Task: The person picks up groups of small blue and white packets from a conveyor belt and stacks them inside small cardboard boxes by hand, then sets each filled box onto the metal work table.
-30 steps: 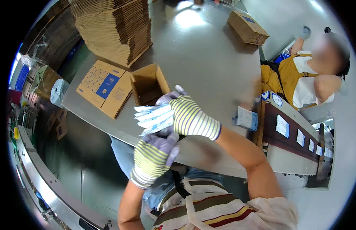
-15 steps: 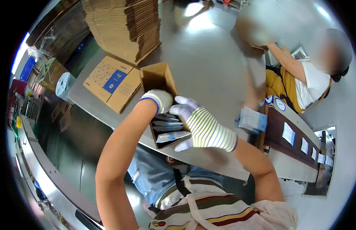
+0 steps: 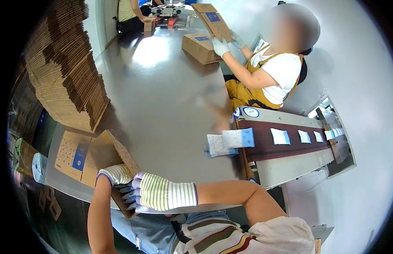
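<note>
An open cardboard box (image 3: 125, 155) stands at the near left of the metal table, with a row of upright flat packets (image 3: 127, 197) in its near end. My left hand (image 3: 116, 174), in a striped knit glove, reaches into the box beside these packets; its fingers are hidden inside. My right hand (image 3: 164, 192), gloved alike, is closed over the box's right wall, its fingertips next to the packets. Several white and blue packets (image 3: 238, 138) lie overlapping where the conveyor meets the table.
A tall stack of flat cartons (image 3: 65, 72) rises at the left, with a printed carton (image 3: 69, 154) near it. On the right, a dark conveyor belt (image 3: 264, 148) carries spaced packets. Beyond it a gloved co-worker (image 3: 272, 70) holds a carton (image 3: 214, 23) above a carton pile (image 3: 200, 47).
The view has swung right, so the box sits lower left. My right hand's fingers, spread before, are closer together over the box wall. My left hand stays in the box.
</note>
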Demonstrator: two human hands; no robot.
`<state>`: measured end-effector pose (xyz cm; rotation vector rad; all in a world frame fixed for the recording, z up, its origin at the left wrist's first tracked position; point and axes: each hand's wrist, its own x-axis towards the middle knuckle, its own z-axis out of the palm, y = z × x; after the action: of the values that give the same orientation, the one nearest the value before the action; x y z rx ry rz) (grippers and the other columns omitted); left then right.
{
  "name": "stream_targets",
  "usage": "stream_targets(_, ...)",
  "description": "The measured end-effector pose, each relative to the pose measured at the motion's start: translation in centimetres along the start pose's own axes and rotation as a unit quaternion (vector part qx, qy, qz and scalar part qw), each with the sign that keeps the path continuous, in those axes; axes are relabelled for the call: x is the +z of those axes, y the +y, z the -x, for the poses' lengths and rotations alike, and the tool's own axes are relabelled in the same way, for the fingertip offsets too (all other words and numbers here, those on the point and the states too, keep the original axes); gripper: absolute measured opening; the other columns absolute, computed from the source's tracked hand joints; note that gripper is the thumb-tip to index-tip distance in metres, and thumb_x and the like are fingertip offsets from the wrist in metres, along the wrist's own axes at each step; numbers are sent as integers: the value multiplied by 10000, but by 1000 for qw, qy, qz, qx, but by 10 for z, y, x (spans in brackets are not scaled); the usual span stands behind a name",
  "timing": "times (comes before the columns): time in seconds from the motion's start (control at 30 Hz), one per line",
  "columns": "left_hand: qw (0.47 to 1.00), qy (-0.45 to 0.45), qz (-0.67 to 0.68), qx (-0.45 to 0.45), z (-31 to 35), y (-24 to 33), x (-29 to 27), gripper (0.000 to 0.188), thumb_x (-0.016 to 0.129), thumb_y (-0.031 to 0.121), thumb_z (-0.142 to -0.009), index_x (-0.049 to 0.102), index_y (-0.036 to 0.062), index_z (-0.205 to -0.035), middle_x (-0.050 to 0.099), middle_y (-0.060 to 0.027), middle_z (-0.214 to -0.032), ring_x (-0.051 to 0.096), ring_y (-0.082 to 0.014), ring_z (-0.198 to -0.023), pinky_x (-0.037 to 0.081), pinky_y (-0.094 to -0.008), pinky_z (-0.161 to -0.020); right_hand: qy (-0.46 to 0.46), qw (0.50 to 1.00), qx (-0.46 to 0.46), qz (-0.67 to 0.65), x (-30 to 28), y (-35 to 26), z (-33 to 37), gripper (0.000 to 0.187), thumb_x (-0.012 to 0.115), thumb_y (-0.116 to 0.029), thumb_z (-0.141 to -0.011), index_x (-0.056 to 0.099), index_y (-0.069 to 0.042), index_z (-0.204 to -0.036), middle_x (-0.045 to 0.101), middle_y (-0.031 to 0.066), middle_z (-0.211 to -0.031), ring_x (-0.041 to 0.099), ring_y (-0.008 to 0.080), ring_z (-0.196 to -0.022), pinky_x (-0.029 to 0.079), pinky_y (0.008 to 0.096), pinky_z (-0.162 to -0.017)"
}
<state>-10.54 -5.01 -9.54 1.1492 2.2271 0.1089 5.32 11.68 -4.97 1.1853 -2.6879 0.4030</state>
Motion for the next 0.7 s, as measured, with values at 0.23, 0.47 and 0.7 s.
stream_targets(0.23,996,-57,-4,-68,32,32,-26,379,606,343,-784,694,70,-1030,667,-192,-1063,610,-364,-1040,473,-400,-887,-6,998,-55,3,-21,4,-13,498,602,-540,-778,694,-80,-946,612,59,-1017,532,256,-982,388,393,-920)
stream_targets(0.47,997,71,-17,23,53,40,-5,278,597,261,-752,686,11,-837,662,-224,-829,632,-390,-827,504,-446,-748,47,998,-30,12,3,5,-3,409,667,-441,-732,563,-82,-898,564,83,-1012,529,282,-967,441,394,-836)
stream_targets(0.7,968,237,-80,-28,76,87,-2,274,605,249,-792,655,-16,-745,625,-218,-735,608,-394,-727,497,-459,-683,156,986,47,-42,-72,67,52,399,737,-379,-752,610,-61,-957,618,130,-1030,578,326,-1016,479,452,-865)
